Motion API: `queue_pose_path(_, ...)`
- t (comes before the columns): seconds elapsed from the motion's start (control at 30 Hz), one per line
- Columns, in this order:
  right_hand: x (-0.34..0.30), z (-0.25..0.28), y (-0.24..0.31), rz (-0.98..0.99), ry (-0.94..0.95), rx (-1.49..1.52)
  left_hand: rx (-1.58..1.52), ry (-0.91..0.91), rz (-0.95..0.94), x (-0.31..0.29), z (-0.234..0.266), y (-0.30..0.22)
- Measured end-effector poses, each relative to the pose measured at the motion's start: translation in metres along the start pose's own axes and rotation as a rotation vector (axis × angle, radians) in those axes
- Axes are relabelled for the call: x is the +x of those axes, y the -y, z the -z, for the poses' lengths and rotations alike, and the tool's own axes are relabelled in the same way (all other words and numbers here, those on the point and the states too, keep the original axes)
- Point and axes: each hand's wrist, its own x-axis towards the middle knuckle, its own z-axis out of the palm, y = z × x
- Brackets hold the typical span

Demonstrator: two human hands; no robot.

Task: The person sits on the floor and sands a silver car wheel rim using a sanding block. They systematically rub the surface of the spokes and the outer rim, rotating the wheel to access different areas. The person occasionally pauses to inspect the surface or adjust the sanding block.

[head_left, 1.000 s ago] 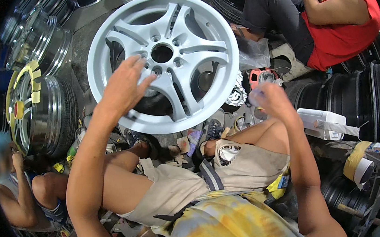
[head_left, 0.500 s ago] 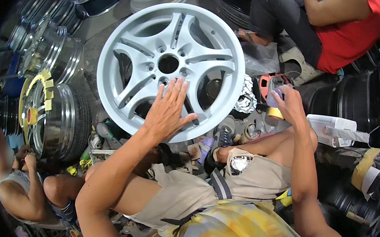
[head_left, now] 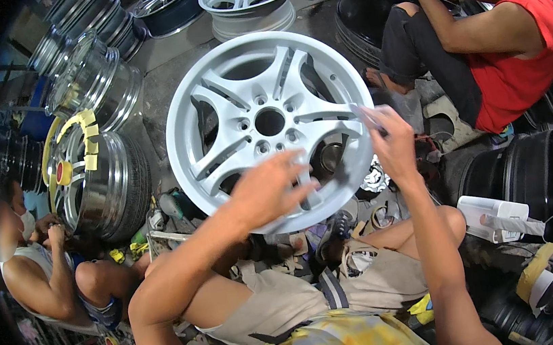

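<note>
A pale grey alloy wheel rim [head_left: 219, 90] with paired spokes lies face up in front of me, tilted slightly. My left hand [head_left: 271, 185] is over its lower spokes, fingers spread and smeared by motion; whether they touch the metal I cannot tell. On the right, my right hand [head_left: 392, 139] pinches a thin purple-grey piece of sandpaper [head_left: 367, 117] at the rim's outer lip. My fingers hide part of the sheet.
Another grey rim [head_left: 252, 22] stands behind. Left, a polished wheel with a tyre [head_left: 111, 184] bears yellow tape. A co-worker in red [head_left: 517, 70] sits at right, another person [head_left: 42, 274] at left. Black rims [head_left: 529, 171] and a white plastic container [head_left: 492, 212] lie at right.
My right hand has moved up and left with the sandpaper, from beside the rim to its lip. My left hand has shifted off the hub area toward the lower spokes. The view has shifted.
</note>
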Motion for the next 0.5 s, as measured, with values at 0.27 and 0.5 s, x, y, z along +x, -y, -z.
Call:
queue_pose_path(0.27,0.059,-0.143,-0.001,0.324,0.017,-0.397,0.412,-0.754,0.249,0.019,0.111,0.179)
queue_pose_path(0.5,0.142,-0.149,-0.051,0.225,-0.083,-0.399,0.151,-0.569,0.461,0.056,0.106,0.235)
